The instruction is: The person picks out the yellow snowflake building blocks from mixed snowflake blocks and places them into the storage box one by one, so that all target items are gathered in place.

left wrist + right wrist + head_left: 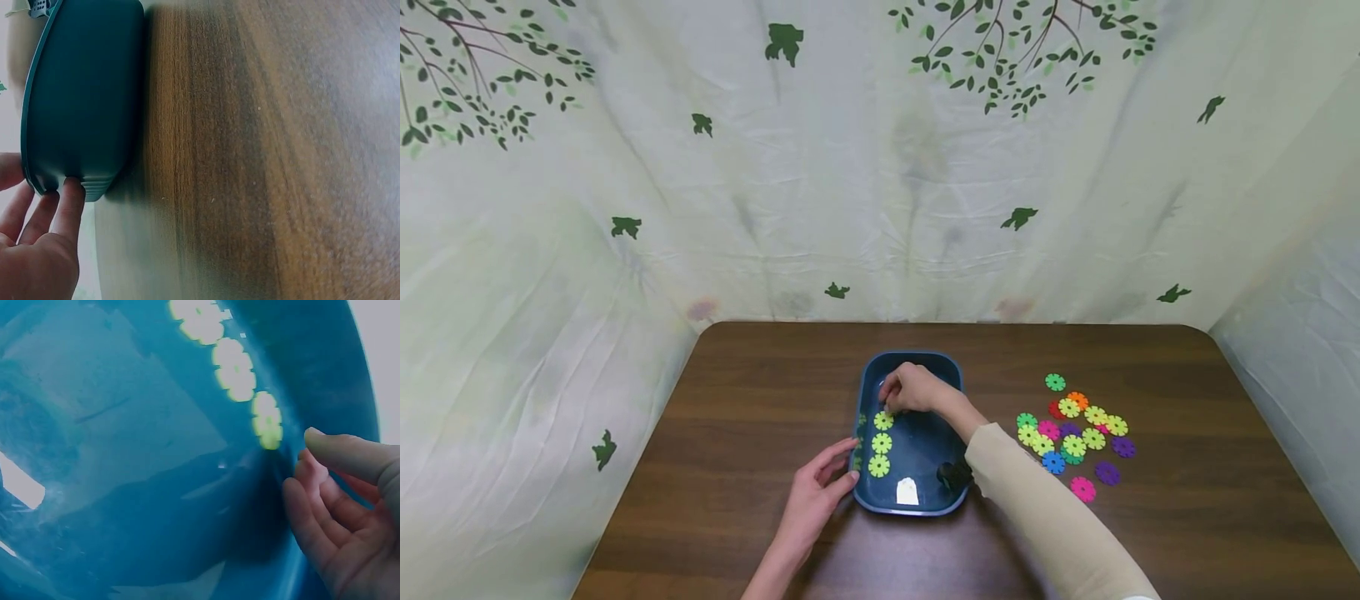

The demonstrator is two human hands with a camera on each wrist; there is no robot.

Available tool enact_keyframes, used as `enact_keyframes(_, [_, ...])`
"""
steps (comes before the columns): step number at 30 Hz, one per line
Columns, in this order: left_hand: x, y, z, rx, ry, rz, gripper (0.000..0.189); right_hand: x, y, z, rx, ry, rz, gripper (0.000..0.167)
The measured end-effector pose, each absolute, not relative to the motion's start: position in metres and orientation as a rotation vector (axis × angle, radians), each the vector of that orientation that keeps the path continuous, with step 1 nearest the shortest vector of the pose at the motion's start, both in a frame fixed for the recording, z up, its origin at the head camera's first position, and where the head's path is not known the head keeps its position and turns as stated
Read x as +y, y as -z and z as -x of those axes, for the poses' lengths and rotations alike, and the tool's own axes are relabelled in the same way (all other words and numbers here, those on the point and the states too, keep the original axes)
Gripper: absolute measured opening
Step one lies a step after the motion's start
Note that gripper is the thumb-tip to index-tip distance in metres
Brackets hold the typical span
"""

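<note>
Tabletop; yellow discs in tray

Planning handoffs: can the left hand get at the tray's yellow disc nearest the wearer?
Likely yes: the disc lies uncovered in the tray, beside the left hand. That hand grips the tray wall between them, so may first need to let go.
</note>
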State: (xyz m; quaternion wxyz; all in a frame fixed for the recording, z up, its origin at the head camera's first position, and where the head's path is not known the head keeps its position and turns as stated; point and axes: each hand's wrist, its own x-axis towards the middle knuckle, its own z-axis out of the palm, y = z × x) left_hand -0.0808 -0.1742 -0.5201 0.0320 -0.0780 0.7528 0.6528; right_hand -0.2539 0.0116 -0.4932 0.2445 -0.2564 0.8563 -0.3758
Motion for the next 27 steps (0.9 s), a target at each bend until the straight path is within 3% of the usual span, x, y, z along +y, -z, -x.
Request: enact_keyframes(27, [-0.174,0.52,0.08,2.32,-2.006,0.248,0.043,0.048,0.442,0.228,2.425,1.14,0.793,0.018])
